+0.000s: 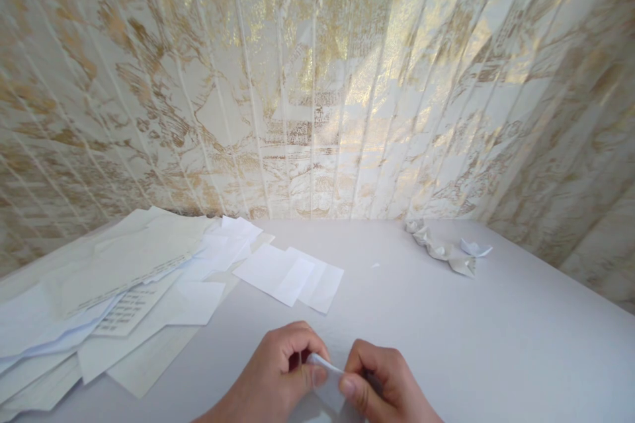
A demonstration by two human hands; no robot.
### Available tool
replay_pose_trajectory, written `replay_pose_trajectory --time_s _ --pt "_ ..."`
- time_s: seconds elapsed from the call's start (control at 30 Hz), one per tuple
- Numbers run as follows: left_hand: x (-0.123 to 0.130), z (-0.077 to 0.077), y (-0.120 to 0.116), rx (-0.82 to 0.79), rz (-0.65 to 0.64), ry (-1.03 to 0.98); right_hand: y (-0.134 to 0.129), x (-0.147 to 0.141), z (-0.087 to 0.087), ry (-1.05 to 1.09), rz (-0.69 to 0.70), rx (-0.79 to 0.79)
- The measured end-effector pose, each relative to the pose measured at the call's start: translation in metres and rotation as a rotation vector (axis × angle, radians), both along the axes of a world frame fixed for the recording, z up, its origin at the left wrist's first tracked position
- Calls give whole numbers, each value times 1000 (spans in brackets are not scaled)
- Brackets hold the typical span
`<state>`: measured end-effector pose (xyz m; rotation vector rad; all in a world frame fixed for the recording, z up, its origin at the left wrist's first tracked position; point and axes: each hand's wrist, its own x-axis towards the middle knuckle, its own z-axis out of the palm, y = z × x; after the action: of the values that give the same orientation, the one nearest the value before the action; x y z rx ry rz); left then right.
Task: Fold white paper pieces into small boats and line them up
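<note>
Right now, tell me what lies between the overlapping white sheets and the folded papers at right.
A small white scrap lies on the tabletop between the overlapping sheets and folded papers, in the head view.

No text, brand, number or sign is legible. Print is present on two items in the pile at left. The large off-white top sheet [129, 244] bears small dark type along its lower edge, running obliquely; blurred, wording not determinable. Directly beneath it, a partly covered printed page [136, 310] shows several short, stacked lines of dark type; characters too soft to identify, language not established. On the gold-patterned drapery [317, 112] behind the table, fine dark marks appear near the centre; whether lettering or ornament cannot be determined.
</note>
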<state>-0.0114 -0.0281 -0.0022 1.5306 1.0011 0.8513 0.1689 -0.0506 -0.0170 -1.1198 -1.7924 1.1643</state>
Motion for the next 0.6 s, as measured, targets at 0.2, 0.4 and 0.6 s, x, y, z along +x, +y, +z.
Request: replay_pose_trajectory --time_s 0.2,0.4,0.6 --pt "9 -2 -9 -522 111 -548 -1 -8 -15 305 -69 7" --pt "21 -18 -12 -447 -22 -652 -5 -15 -15 489 -110 -66" --pt "16 -15 -13 -237 44 -485 0 -2 -7 189 -129 509"
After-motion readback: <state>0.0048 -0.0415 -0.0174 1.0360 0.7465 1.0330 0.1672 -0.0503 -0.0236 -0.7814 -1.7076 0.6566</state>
